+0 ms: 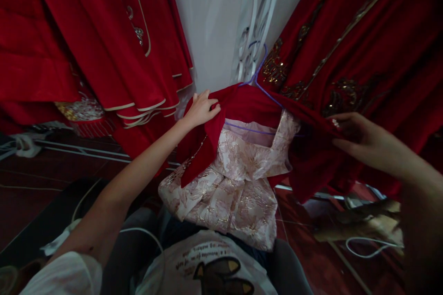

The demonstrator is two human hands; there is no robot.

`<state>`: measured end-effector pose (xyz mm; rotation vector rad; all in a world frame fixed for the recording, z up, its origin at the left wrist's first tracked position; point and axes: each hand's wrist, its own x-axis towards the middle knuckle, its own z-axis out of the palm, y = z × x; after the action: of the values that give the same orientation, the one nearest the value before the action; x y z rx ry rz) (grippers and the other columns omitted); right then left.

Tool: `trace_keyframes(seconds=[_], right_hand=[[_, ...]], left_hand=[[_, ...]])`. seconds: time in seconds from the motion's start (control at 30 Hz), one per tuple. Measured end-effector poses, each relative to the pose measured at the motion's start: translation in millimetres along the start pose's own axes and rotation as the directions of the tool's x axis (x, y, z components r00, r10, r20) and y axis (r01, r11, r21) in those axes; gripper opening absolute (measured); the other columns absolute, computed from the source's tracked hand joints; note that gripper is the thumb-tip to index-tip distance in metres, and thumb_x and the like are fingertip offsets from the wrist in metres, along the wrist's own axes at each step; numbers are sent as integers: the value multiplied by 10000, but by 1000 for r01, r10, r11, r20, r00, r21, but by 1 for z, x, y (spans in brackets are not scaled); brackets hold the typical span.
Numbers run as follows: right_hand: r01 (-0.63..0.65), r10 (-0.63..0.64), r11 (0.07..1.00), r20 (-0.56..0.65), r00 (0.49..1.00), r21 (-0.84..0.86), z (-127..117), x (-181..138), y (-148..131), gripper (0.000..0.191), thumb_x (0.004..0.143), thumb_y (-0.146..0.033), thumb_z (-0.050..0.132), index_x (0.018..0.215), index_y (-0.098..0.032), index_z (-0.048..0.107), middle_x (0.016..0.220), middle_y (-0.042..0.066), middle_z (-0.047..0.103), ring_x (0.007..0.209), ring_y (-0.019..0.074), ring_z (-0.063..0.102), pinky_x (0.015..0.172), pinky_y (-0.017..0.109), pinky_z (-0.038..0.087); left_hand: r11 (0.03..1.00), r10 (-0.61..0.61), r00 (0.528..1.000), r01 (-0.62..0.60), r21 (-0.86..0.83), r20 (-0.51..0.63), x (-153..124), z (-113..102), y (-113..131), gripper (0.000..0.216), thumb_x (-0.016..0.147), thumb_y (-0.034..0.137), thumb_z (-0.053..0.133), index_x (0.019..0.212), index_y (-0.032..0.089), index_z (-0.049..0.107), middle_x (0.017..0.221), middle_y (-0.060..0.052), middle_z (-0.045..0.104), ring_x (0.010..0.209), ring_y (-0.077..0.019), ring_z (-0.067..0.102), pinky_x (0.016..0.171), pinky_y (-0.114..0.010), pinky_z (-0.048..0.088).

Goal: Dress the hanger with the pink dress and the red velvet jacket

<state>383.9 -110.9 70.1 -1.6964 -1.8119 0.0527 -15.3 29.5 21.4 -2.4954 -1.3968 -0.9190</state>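
Observation:
A pale pink brocade dress [238,203] with gold thread hangs from a purple wire hanger [256,76], its skirt spreading above my lap. Red cloth [207,161] with a beaded edge is draped over the dress's shoulders; whether it is a shawl or a jacket, I cannot tell. At the left shoulder my left hand [201,109] is closed on the red cloth, thumb pointing right. Out to the right, my right hand [367,140] pinches the other side of the cloth and holds it away from the dress. One pink strap shows; the other is covered.
Red garments with pale piping [134,78] hang at the left, and more with gold sequins [346,92] at the right. Behind the hanger stands a white metal rack [265,14]. A white cable [370,246] and a low rail [83,151] lie near the tiled floor.

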Motion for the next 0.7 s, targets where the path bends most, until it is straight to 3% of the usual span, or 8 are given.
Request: trace_keyframes(seconds=[0.07,0.13,0.23,0.3,0.37,0.5,0.6,0.7], right_hand=[[-33,-47,963,287,957,268,7,-15,-13,660,678,-367,754,1289,-353,504,972,82,670,813,215,653,675,329,549],[-81,-42,932,329,943,352,20,-19,-23,637,705,-432,737,1284,-319,497,938,71,654,781,218,635,660,342,548],[2,-14,926,30,999,377,45,-5,-28,383,769,-408,666,1088,-238,542,963,69,632,824,202,603,774,348,515],[68,20,933,-238,971,353,64,13,-28,398,789,-396,641,1114,-218,496,1035,96,615,836,201,593,773,341,496],[74,33,955,-353,935,286,84,27,-32,374,805,-394,612,1110,-219,487,1020,91,614,804,202,581,752,341,473],[130,-106,935,-91,990,329,130,27,-62,216,812,-322,548,984,-244,443,782,1,573,687,184,553,688,304,433],[237,-254,875,-16,967,423,151,8,-89,156,830,-247,496,948,-253,393,722,-31,504,617,154,502,631,270,403],[284,-334,839,28,942,464,147,-6,-97,110,859,-236,479,925,-255,393,735,-29,499,634,146,498,639,264,407]], left_hand=[[1000,-9,1000,9,-14,14,-5,2,9,279,914,319,454,823,159,664,947,-118,545,1047,-299,512,919,-466,363],[1000,-24,1000,24,-18,14,-10,4,19,282,920,324,454,827,163,667,939,-111,539,1017,-290,523,895,-454,379],[999,-45,999,46,2,-10,-18,6,35,285,926,332,452,866,168,678,959,-117,533,1013,-300,526,882,-462,389],[998,-51,998,52,23,-28,-23,8,44,292,934,334,443,913,169,683,987,-129,534,1034,-314,521,886,-474,389],[997,-62,997,65,39,-52,-27,10,51,294,939,336,439,954,172,683,1013,-138,537,1053,-319,515,895,-477,388],[991,-109,986,117,59,-123,-32,12,56,320,921,413,478,933,171,687,1022,-150,548,1081,-335,507,906,-488,389],[988,-134,977,145,53,-165,-31,10,53,316,882,453,540,927,176,687,1063,-159,557,1125,-356,494,937,-513,380],[990,-137,976,140,3,-167,-30,8,48,278,866,435,570,917,185,678,1142,-157,559,1181,-356,481,993,-538,364]])
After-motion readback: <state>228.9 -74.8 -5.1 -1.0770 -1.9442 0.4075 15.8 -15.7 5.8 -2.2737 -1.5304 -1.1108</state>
